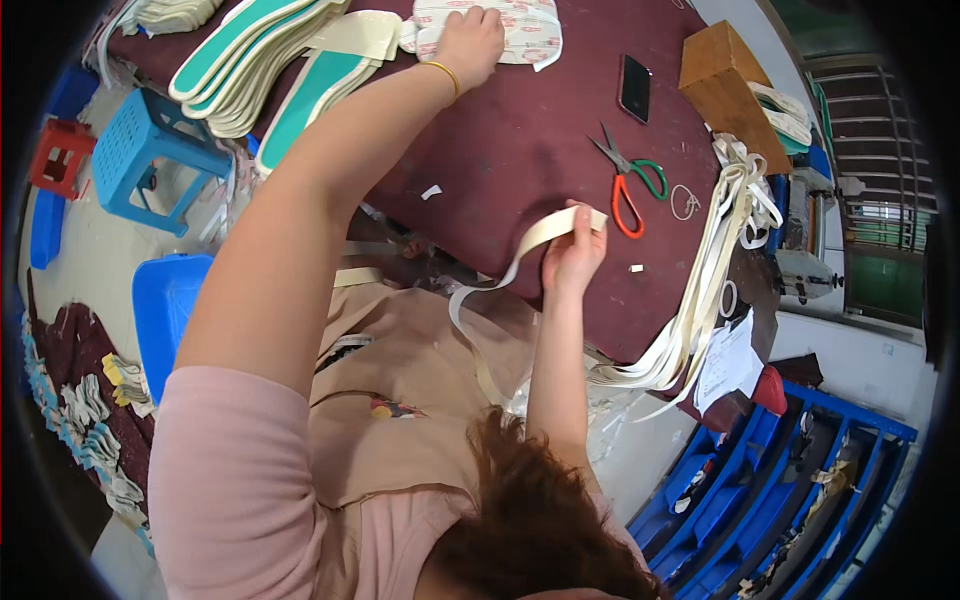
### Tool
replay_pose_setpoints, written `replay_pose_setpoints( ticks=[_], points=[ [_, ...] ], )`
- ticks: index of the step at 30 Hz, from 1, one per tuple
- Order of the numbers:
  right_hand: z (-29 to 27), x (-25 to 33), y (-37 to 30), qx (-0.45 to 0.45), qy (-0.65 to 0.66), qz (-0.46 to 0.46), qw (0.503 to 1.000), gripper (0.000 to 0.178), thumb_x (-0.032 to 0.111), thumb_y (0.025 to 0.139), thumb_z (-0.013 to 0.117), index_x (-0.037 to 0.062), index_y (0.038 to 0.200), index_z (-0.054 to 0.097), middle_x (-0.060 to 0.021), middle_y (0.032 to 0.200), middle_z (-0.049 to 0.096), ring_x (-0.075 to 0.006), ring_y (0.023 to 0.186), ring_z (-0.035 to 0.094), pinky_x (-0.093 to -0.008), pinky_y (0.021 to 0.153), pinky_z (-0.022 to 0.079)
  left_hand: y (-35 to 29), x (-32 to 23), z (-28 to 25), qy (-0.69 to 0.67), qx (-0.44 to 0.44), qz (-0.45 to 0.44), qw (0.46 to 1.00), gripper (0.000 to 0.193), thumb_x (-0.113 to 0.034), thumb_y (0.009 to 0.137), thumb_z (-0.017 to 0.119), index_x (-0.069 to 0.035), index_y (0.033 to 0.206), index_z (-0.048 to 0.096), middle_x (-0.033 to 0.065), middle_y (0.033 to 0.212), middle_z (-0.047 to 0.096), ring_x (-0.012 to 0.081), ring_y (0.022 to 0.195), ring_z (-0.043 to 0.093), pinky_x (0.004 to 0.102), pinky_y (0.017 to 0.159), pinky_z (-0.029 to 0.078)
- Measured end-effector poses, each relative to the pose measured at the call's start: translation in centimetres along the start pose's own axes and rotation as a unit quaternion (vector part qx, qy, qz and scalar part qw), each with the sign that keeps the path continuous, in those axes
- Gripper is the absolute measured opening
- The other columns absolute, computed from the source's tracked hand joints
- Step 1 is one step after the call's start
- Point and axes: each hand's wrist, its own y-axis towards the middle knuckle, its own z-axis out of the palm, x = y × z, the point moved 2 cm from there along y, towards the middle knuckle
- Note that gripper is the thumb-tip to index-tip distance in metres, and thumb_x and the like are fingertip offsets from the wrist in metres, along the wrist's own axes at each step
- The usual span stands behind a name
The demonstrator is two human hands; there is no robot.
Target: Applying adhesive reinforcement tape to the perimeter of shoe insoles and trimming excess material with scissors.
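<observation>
My left hand reaches across to the far side of the table, its fingers curled down on a white insole with red print. Whether it lies singly or on others is hard to tell. My right hand pinches one end of a cream strip between thumb and fingers. From there the strip curves left and hangs over the table's near edge toward my lap. Scissors with one red and one green handle lie with blades apart, just beyond my right hand.
Insoles with green faces are piled at the far left of the maroon table. A phone, a cardboard box and a bundle of long pale strips lie rightward. Blue stool stands left; blue rack, lower right.
</observation>
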Motion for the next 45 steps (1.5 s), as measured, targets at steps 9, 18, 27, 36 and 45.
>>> replay_pose_setpoints(
  ticks=[9, 18, 27, 36, 45],
  points=[
    [0.7, 0.5, -0.1, 0.023, -0.021, -0.005, 1.000, 0.012, 0.012, 0.090, 0.059, 0.0011, 0.094, 0.055, -0.0082, 0.094, 0.062, -0.0112, 0.083, 0.056, -0.0248, 0.078, 0.045, 2.9, 1.2, 0.2, -0.050, 0.010, 0.061, 0.997, 0.032, -0.020, 0.080, 0.061, 0.001, 0.105, 0.057, 0.0156, 0.102, 0.056, 0.0280, 0.095, 0.055, 0.0394, 0.076, 0.048],
    [0.5, -0.3, 0.0, 0.011, -0.019, -0.006, 1.000, 0.017, 0.015, 0.088, 0.061, 0.0009, 0.097, 0.056, -0.0064, 0.096, 0.061, -0.0115, 0.085, 0.056, -0.0258, 0.080, 0.045, -0.4, 4.0, -3.1, -0.369, -0.245, 0.075, 0.893, 0.021, -0.014, 0.083, 0.051, 0.000, 0.095, 0.060, 0.0212, 0.086, 0.062, 0.0410, 0.082, 0.057, 0.0471, 0.073, 0.046],
    [0.0, -1.0, 0.0, 0.039, -0.031, 0.000, 0.999, 0.013, 0.013, 0.091, 0.057, 0.0026, 0.099, 0.054, -0.0067, 0.091, 0.060, -0.0117, 0.077, 0.057, -0.0235, 0.071, 0.047, -0.8, -0.3, -10.7, -0.908, -0.254, 0.046, 0.329, 0.022, -0.015, 0.090, 0.042, -0.005, 0.104, 0.057, 0.0098, 0.095, 0.061, 0.0262, 0.087, 0.059, 0.0455, 0.075, 0.047],
    [9.1, 3.8, -5.1, 0.267, -0.240, -0.062, 0.931, 0.012, 0.008, 0.089, 0.057, -0.0003, 0.097, 0.060, -0.0022, 0.082, 0.057, -0.0093, 0.069, 0.055, -0.0221, 0.059, 0.047, -16.8, -0.3, -13.8, -0.837, 0.092, -0.296, 0.451, 0.037, -0.026, 0.088, 0.060, 0.001, 0.112, 0.056, 0.0110, 0.096, 0.064, 0.0164, 0.081, 0.063, 0.0294, 0.066, 0.052],
    [11.6, 4.1, -6.2, 0.274, 0.184, 0.389, 0.860, 0.013, 0.011, 0.093, 0.049, 0.0001, 0.095, 0.055, -0.0052, 0.079, 0.056, -0.0044, 0.049, 0.039, -0.0189, 0.038, 0.029, -19.3, -3.2, -16.0, -0.537, -0.056, -0.138, 0.831, 0.022, -0.021, 0.082, 0.068, -0.002, 0.093, 0.066, 0.0058, 0.071, 0.064, 0.0083, 0.061, 0.058, 0.0260, 0.055, 0.047]
  ],
)
